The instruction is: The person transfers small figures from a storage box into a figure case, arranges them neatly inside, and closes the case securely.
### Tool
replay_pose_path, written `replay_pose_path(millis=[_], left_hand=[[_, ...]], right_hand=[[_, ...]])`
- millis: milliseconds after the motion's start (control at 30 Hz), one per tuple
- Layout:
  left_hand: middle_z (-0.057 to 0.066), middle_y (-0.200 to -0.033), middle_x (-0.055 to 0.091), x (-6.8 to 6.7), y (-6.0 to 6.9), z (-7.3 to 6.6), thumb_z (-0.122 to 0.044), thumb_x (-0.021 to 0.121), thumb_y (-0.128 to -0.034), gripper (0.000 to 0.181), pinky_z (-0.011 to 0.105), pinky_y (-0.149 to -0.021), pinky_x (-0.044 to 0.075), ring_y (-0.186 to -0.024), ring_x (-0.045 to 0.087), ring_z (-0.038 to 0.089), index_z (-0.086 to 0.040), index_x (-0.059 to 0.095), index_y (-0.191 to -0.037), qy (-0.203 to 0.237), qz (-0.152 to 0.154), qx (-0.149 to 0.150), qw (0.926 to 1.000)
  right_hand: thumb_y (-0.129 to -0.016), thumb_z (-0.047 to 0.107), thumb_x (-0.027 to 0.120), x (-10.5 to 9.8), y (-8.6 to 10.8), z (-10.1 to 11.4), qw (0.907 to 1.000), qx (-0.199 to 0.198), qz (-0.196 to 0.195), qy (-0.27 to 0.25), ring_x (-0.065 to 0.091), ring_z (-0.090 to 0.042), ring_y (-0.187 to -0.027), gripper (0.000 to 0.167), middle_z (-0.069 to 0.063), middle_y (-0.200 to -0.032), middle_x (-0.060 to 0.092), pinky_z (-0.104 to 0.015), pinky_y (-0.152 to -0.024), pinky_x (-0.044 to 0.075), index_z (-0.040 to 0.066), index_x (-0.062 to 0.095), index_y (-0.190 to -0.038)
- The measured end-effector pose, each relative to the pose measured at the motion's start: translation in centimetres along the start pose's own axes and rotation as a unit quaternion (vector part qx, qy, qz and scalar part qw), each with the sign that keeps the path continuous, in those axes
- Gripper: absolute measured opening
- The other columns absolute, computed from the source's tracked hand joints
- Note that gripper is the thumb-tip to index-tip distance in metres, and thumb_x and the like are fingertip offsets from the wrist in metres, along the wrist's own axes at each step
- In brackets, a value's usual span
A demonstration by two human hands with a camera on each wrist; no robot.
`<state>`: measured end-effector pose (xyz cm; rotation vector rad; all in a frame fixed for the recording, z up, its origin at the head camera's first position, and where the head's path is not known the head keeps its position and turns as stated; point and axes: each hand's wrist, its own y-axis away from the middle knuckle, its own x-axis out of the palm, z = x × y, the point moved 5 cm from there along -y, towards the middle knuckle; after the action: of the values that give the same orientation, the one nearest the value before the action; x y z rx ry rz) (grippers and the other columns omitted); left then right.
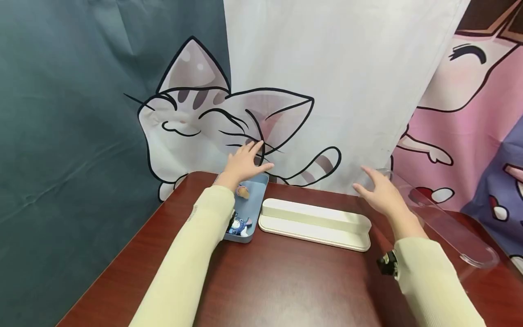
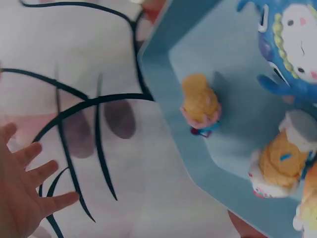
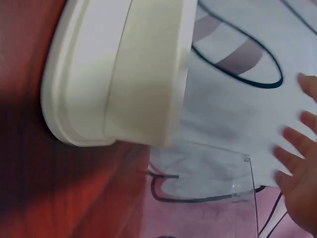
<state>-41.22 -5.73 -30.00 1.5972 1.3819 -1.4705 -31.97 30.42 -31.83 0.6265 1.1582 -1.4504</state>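
Observation:
Above the far end of a blue tray, my left hand hangs with fingers spread, holding nothing. In that tray are a small tan-topped figure and a blue and white figure; the left wrist view shows several figures, one with an orange cone-like body. My right hand is raised, fingers apart and empty, between the cream stepped stand and a clear plastic cover. Neither hand touches anything.
The dark red wooden table carries the tray at the left, the stand in the middle and the clear cover at the right. Behind its far edge hangs a printed curtain with cartoon cats.

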Motion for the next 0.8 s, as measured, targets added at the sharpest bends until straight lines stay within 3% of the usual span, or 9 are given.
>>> replay_pose_path(millis=[133,300,367,500,633,800], left_hand=[[0.003,-0.148,0.03,-0.5,1.3,0.4,-0.062,0.047,-0.0856,0.074,0.058,-0.102,0.022,-0.133,0.029,0.031,-0.028,0.024,-0.147,0.025,0.008,0.009,0.9996],[0.004,-0.145,0.036,-0.3,3.4,2.4,-0.049,0.052,-0.0893,0.064,0.054,-0.102,0.025,-0.13,0.034,0.03,-0.024,0.032,-0.144,0.047,0.008,0.001,0.9989],[0.006,-0.144,0.038,-0.2,4.4,3.4,-0.048,0.052,-0.09,0.062,0.054,-0.102,0.026,-0.129,0.035,0.032,-0.022,0.035,-0.143,0.056,0.008,-0.012,0.9983],[0.011,-0.141,0.04,0.0,6.7,5.6,-0.045,0.052,-0.0911,0.059,0.057,-0.1,0.025,-0.126,0.037,0.035,-0.019,0.037,-0.142,0.083,0.014,-0.055,0.995],[0.014,-0.14,0.041,0.2,9.2,7.5,-0.043,0.053,-0.0916,0.058,0.059,-0.1,0.022,-0.127,0.035,0.038,-0.015,0.039,-0.141,0.109,0.002,-0.086,0.9903],[0.013,-0.139,0.042,1.0,11.3,8.0,-0.041,0.054,-0.0916,0.056,0.059,-0.1,0.023,-0.127,0.035,0.036,-0.014,0.041,-0.139,0.105,-0.009,-0.085,0.9908]], right_hand=[[-0.093,0.043,0.051,0.2,2.5,0.2,0.9977,0.014,0.018,-0.064,0.053,-0.042,-0.103,0.058,-0.025,-0.125,0.048,-0.058,-0.084,0.039,0.005,0.043,-0.136],[-0.092,0.032,0.056,-0.8,5.6,0.2,0.9956,0.009,-0.042,-0.083,0.055,-0.04,-0.1,0.045,-0.022,-0.117,0.056,-0.055,-0.081,0.041,0.004,0.053,-0.127],[-0.092,0.031,0.058,-1.1,6.7,0.1,0.9954,0.009,-0.058,-0.076,0.056,-0.035,-0.09,0.043,-0.02,-0.112,0.059,-0.049,-0.073,0.043,0.004,0.054,-0.125],[-0.092,0.027,0.058,-1.9,9.1,-0.1,0.9915,0.032,-0.108,-0.066,0.054,-0.035,-0.09,0.038,-0.019,-0.109,0.059,-0.049,-0.072,0.042,0.006,0.057,-0.123],[-0.09,0.021,0.058,-3.0,10.6,-0.1,0.9857,0.046,-0.161,-0.018,0.047,-0.042,-0.108,0.032,-0.023,-0.115,0.056,-0.058,-0.086,0.034,0.007,0.06,-0.118],[-0.089,0.022,0.057,-5.2,11.8,-1.8,0.9798,0.072,-0.17,0.078,0.043,-0.045,-0.11,0.032,-0.023,-0.121,0.053,-0.059,-0.087,0.03,0.008,0.058,-0.118]])
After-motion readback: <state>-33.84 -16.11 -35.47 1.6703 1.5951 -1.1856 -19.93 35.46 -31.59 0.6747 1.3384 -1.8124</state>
